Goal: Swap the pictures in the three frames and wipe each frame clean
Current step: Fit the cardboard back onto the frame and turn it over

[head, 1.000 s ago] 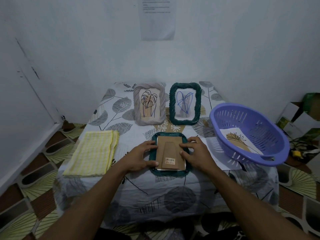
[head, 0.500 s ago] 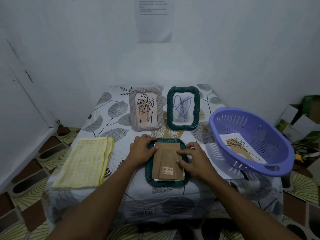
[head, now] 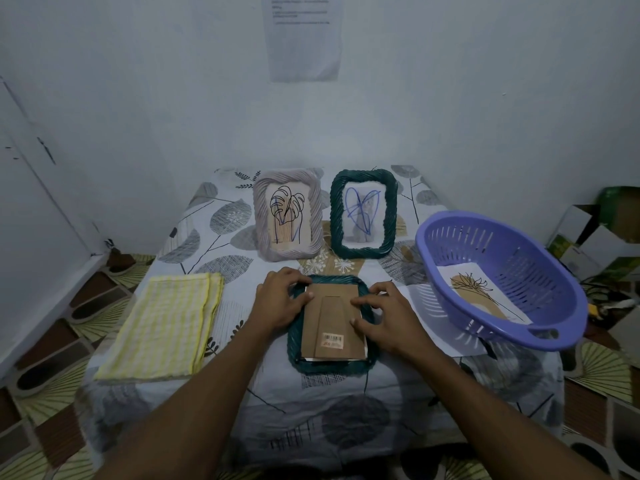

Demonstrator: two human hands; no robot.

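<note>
**A:** Count it off for me, starting at the left.

**B:** One folded yellow cloth lies flat on the leaf-print tablecloth. Then three frames. The grey frame stands upright at the back with a black leaf drawing in it. Just beside it, to the right, stands the upright green frame, holding a blue leaf drawing. In front of those two lies the third frame, also green and face down, with its one cardboard backing showing a barcode sticker.

**A:** And the hands?

**B:** Both are on that face-down frame. The left hand covers its upper left corner with bent fingers, but I cannot tell whether they pinch anything. The right hand has its fingers spread and laid along the backing's right edge, pressing rather than grasping.

**A:** Any containers?

**B:** One purple basket sits at the right edge of the table. It contains a single loose picture, a brown-and-black plant drawing. One white sheet pokes out from under the basket, and several cardboard boxes sit on the floor beyond it.
</note>
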